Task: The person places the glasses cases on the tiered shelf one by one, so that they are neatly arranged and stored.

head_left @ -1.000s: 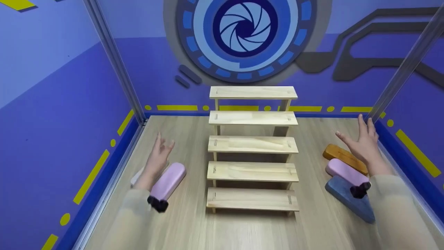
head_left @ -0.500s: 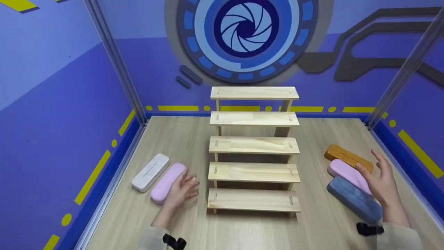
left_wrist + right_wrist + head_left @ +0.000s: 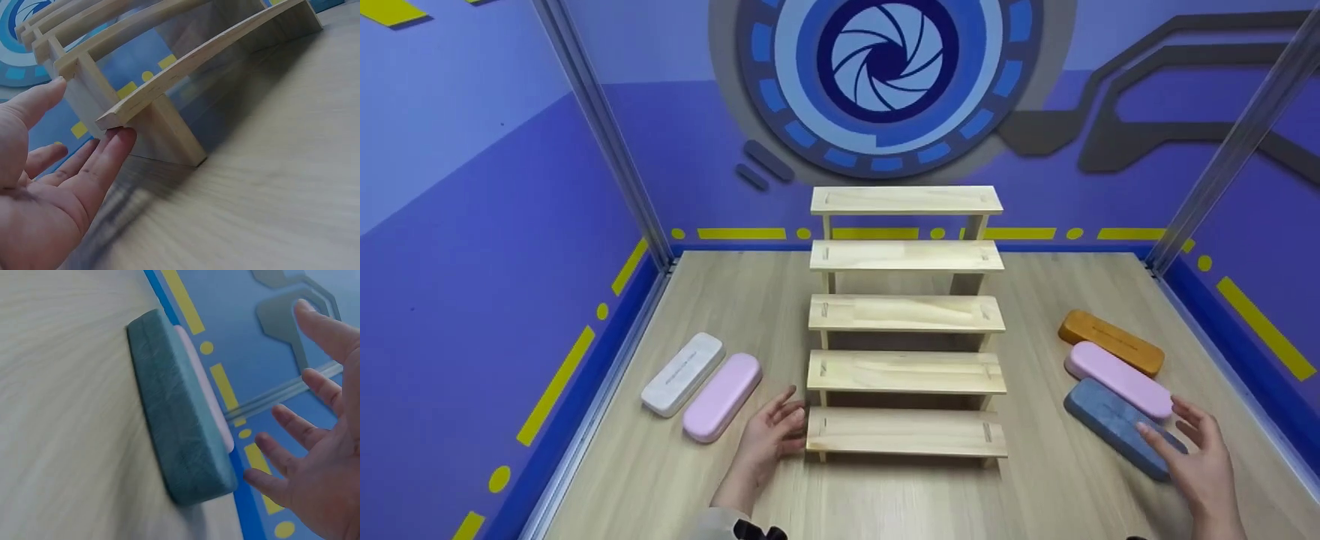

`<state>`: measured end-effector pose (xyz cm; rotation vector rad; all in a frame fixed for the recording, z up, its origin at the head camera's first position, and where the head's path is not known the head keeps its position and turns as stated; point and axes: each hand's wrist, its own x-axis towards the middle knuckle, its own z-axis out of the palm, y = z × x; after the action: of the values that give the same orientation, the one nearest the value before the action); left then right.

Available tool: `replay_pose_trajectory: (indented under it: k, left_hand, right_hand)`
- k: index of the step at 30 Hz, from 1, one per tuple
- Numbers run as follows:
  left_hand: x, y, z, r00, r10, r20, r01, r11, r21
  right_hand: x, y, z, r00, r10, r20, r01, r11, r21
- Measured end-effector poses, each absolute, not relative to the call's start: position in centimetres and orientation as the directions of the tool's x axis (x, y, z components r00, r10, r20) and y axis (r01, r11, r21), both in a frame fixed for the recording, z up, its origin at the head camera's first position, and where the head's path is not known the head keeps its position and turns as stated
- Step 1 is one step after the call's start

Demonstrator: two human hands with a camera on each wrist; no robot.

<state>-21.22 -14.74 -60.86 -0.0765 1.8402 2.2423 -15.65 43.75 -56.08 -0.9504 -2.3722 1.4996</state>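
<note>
A five-tier stepped wooden stand (image 3: 907, 433) stands mid-table. My left hand (image 3: 765, 439) is at the left end of its lowest step, fingers loosely extended. In the left wrist view, fingertips sit right under the corner of that step (image 3: 169, 80), with the thumb raised apart. My right hand (image 3: 1204, 461) hovers over the near end of a blue-grey glasses case (image 3: 1110, 420), fingers spread and holding nothing. The right wrist view shows that case (image 3: 174, 416) lying apart from the fingers. Behind it lie a pink glasses case (image 3: 1117, 379) and an orange-brown one (image 3: 1110, 343).
Left of the stand, a white glasses case (image 3: 682, 375) with small print lies beside another pink case (image 3: 724, 397). Blue-purple panels (image 3: 472, 300) with metal corner posts (image 3: 607, 142) enclose the wooden tabletop (image 3: 915, 502) at the back and sides.
Both hands have come down and toward me. The left hand has passed over the pink case to the stand's lowest step; the right has lowered to the blue-grey case. Cases and stand stay put.
</note>
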Motion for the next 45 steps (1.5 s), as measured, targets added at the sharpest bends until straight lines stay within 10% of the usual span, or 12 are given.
replay_pose_trajectory:
  k: [45]
  left_hand:
    - [-20.9,-14.9,-63.2,-0.939,0.302,-0.166,-0.254,-0.283,0.925]
  right_hand:
    - [-15.3,46.6,-61.9,-0.714,0.599,-0.362,0.577,0.211,-0.789]
